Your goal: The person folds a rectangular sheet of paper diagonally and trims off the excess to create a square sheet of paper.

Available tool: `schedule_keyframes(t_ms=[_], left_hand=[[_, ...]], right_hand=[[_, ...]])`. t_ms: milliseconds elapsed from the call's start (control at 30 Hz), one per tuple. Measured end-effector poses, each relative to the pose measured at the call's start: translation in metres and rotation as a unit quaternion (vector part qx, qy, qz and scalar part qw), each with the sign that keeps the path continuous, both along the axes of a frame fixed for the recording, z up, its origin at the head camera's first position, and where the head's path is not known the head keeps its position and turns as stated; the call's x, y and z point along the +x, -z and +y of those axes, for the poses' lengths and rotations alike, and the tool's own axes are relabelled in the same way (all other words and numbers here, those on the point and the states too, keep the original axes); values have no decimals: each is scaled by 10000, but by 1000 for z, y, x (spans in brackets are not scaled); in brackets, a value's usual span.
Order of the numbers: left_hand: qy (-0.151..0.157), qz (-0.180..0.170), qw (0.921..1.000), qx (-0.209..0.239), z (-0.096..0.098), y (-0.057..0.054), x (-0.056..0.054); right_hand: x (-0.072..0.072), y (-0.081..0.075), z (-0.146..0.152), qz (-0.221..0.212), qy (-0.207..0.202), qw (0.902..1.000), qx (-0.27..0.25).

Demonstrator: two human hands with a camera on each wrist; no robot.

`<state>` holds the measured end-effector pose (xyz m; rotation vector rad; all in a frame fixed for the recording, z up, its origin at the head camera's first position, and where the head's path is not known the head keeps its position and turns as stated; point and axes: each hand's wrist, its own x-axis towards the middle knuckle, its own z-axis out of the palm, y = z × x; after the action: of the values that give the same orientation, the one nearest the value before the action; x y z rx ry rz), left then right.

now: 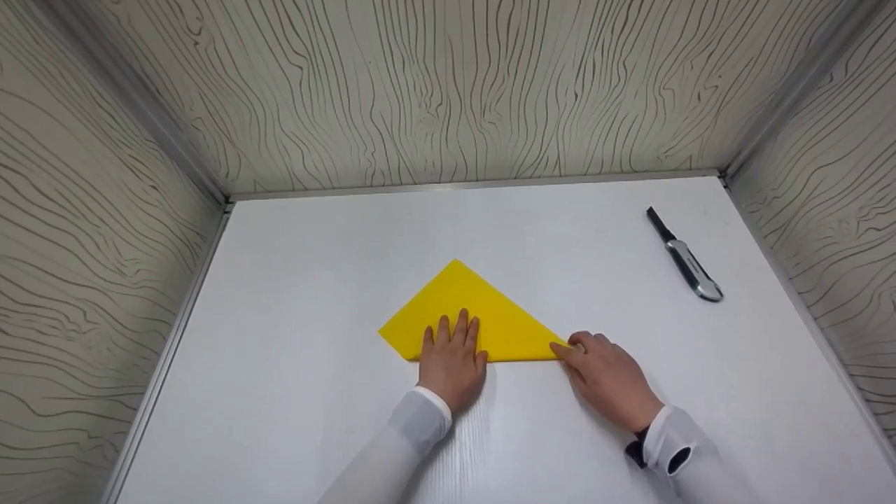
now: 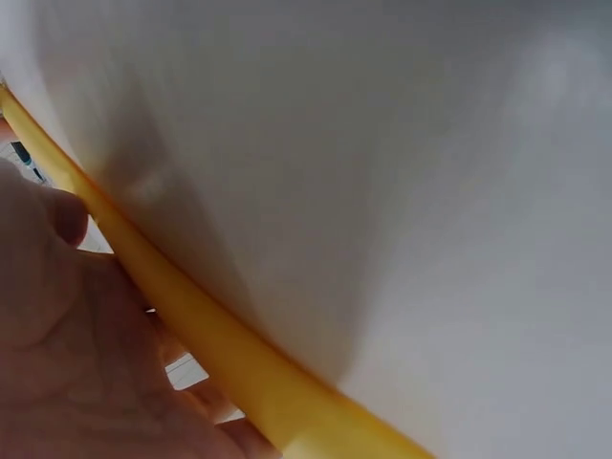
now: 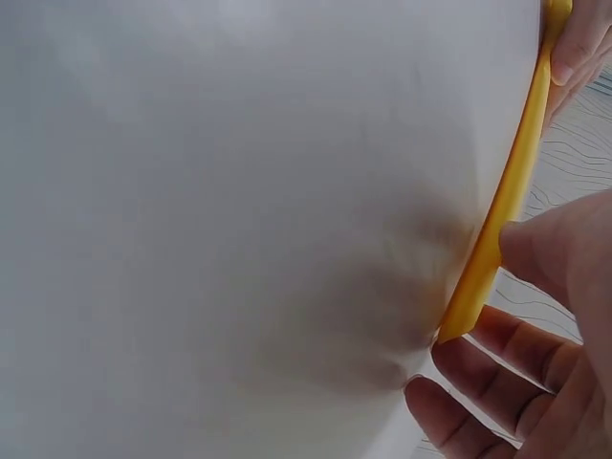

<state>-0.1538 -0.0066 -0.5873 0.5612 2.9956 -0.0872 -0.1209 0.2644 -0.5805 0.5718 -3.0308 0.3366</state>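
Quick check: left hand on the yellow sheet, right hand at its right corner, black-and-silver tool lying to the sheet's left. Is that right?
Not quite: the head view shows the black-and-silver tool lying to the right of the yellow sheet, not its left. The rest stands: the left hand is on the sheet, and the right hand at its right corner.

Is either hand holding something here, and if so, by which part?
The folded yellow sheet, pinched at its right corner by the right hand. The left hand lies across its lower edge, fingers extended, not gripping.
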Motion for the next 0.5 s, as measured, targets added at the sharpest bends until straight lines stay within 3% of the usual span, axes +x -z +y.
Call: schedule_keyframes(t_ms=[267,500], left_hand=[[44,-159,9996,-223,0,-8,-1],[169,-66,9980,-598,4,-9,-5]], right_hand=[[-2,-1,-2,83,-84,9999,13],[-4,-6,-5,-13,-95,9999,89]])
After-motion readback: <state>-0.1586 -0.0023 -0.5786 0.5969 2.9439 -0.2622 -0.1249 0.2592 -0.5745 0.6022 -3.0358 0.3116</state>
